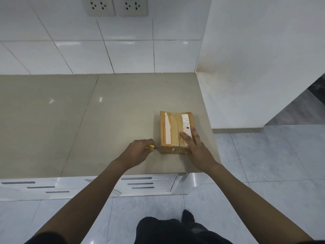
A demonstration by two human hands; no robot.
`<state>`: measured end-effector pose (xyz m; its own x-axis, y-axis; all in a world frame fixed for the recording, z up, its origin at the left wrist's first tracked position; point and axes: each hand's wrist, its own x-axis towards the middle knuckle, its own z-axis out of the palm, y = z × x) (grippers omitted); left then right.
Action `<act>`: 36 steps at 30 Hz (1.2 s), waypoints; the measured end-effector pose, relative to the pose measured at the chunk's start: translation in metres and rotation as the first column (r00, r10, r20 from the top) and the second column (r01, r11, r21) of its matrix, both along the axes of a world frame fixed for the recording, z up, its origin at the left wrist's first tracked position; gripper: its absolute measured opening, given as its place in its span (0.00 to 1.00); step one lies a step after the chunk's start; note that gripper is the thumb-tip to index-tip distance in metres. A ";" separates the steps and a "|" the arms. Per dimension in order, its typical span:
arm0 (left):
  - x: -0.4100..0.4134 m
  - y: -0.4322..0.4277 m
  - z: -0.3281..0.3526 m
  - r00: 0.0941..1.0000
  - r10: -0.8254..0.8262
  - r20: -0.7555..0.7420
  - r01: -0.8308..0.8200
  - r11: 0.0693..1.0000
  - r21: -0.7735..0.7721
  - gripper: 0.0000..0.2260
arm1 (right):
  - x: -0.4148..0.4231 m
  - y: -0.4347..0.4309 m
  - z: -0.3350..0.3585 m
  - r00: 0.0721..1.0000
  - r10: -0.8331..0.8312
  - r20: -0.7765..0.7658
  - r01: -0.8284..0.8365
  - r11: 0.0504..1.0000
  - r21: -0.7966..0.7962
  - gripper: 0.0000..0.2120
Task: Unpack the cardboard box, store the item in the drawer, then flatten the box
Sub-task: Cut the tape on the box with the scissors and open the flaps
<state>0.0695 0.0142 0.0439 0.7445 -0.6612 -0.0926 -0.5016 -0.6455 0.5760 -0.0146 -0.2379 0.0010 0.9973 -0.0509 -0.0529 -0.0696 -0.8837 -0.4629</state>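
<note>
The left hand (140, 150) is curled in a tight grip around a yellow cutter (150, 146), of which only a short yellow stretch and a small dark tip show past the knuckles. That tip points toward the cardboard box (174, 132) and sits just beside its near left corner; whether it touches the cardboard cannot be told.

The box lies closed on the beige surface (88, 124), immediately to the right of the cutter grip and close to the surface's right end. Its top shows two flaps meeting along a centre seam, with a white strip on the left flap and a printed white label (186, 125) on the right one. Clear tape glints on the near end face.

The right hand (195, 147) rests flat on the box, on the far side of it from the cutter grip. Its fingers (187, 138) are spread and extended over the right flap and the lower part of the label, and the palm covers the near right corner. This hand holds nothing; it lies open and pressed on the cardboard.

Below the near edge of the surface, beneath both forearms, white drawer fronts (140, 184) with dark slot handles are visible. Beyond the box, a white tiled wall carries two sockets (117, 6) high up.
</note>
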 end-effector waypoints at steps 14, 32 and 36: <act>-0.008 0.000 0.005 0.981 -0.116 -0.154 0.107 0.992 -0.068 0.07 | 0.003 -0.002 0.005 1.000 0.024 -0.012 -0.025 0.999 -0.046 0.34; -0.038 0.013 -0.036 0.727 0.626 -0.282 -0.684 0.698 -0.214 0.14 | -0.015 0.021 0.014 0.856 0.276 0.438 -0.217 0.959 -0.180 0.09; -0.040 -0.008 -0.027 0.777 0.610 -0.154 -0.622 0.709 -0.331 0.19 | -0.015 0.039 0.031 0.940 0.055 0.337 -0.095 0.990 0.105 0.06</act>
<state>0.0290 0.0058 0.0170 0.9987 -0.0477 0.0186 -0.0422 -0.5604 0.8271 -0.0291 -0.1986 0.0325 0.9596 0.0113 0.2811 0.1705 -0.8182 -0.5490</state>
